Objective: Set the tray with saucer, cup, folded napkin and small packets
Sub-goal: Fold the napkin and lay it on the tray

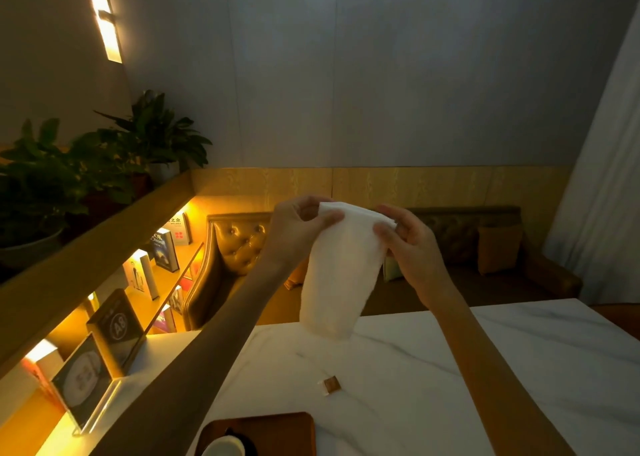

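I hold a white napkin up in the air above the far side of the white marble table. My left hand pinches its top left corner and my right hand pinches its top right corner; the napkin hangs down loosely between them. A brown wooden tray lies at the near edge of the table. On it stands a white cup on a dark saucer, both cut off by the frame. One small brown packet lies on the table beyond the tray.
Acrylic sign stands sit at the table's left edge beside a lit bookshelf. Potted plants stand on the ledge above. A brown leather sofa runs behind the table, and a white curtain hangs at the right.
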Available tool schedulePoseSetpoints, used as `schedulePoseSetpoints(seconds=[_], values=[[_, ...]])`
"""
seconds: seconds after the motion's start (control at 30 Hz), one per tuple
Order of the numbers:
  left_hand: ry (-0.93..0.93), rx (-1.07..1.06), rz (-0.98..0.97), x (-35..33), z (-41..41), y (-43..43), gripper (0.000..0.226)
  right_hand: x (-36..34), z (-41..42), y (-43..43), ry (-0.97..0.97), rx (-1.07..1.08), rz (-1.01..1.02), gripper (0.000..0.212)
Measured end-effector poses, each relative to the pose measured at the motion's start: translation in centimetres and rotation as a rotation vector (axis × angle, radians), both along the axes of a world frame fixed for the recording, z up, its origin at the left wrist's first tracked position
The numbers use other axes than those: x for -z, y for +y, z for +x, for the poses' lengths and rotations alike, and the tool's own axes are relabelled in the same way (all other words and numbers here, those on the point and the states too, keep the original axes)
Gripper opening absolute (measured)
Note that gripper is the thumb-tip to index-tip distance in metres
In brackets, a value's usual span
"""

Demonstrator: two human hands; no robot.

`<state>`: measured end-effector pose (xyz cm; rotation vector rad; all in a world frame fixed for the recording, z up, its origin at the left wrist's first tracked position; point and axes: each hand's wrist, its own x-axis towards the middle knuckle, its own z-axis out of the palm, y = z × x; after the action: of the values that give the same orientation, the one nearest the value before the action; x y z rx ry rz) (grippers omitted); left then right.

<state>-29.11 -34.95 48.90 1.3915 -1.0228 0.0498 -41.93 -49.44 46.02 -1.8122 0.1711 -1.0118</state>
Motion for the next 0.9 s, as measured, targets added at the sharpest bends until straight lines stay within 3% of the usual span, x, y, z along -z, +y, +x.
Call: schedulePoseSetpoints(seconds=[0.2, 0.37, 0.5, 0.67, 0.77, 0.9], values=[[-0.196, -0.141, -0.117, -0.2, 0.1, -0.2, 0.016, -2.1, -0.2, 0.0, -0.084, 0.051, -0.136, 0.027], [-0.115, -0.034, -0.183, -1.1, 0.5, 0.4, 0.019, -3.4, -1.0, 0.0, -0.109, -0.073, -0.094, 0.021], [0.005, 0.07, -0.08, -0.2, 1.0, 0.2, 0.02, -2.9, -0.8, -0.8, 0.064, -0.109, -0.04, 0.031], [-0.012, 0.101, -0.003, 1.2, 0.8, 0.0, 0.017, -2.3, 0.1, -0.7, 0.181, -0.097, -0.191, 0.035], [0.049, 0.083, -0.036, 1.0, 1.1, 0.4, 0.017, -2.3, 0.8, -0.6, 0.157, -0.148, -0.043, 0.042], [0.103, 0.06, -0.019, 1.4, 1.4, 1.2, 0.017, 0.2, 2.3, -1.4, 0.36, -0.444, 0.242, 0.05]])
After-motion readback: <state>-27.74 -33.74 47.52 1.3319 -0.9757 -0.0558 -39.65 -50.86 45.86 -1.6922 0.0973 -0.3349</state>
